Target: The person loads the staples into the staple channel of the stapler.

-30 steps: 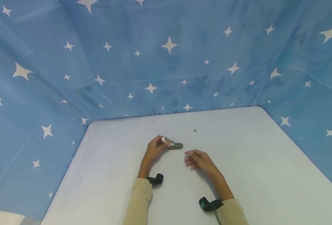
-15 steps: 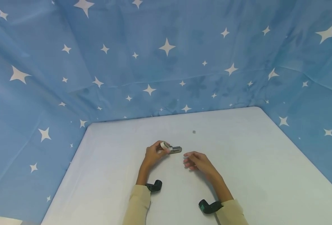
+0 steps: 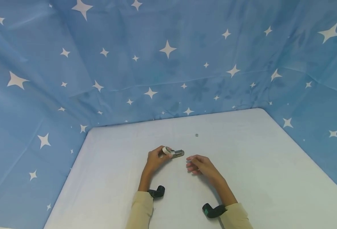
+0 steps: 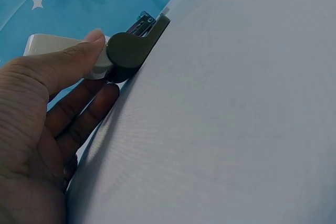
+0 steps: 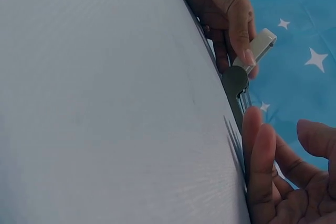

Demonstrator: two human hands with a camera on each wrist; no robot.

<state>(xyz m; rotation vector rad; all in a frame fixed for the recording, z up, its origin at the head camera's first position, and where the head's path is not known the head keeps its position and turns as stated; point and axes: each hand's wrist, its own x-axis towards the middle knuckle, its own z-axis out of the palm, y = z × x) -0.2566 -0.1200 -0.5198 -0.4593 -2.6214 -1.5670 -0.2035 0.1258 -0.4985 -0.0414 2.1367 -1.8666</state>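
Note:
A small stapler [image 3: 178, 153] with a dark green base and a pale lid stands swung open, its metal staple channel exposed. My left hand [image 3: 156, 159] pinches it near the hinge, thumb on the pale lid [image 4: 58, 44] in the left wrist view. The rounded green hinge end [image 4: 128, 51] sits low at the white tabletop. To the right, my right hand [image 3: 201, 166] hovers with loosely bent fingers, apart from the stapler and holding nothing. In the right wrist view, the right fingertips [image 5: 264, 139] overlap the end of the stapler base.
A tiny grey block [image 3: 197, 135] lies on the white table [image 3: 257, 159] beyond the hands. Blue cloth [image 3: 168, 70] with white stars stands behind the table and along both sides. Each wrist carries a black camera mount [image 3: 214, 210].
My left hand has drawn the stapler slightly toward me and turned its base end a little away. The right hand stays almost still. The head view has tilted slightly.

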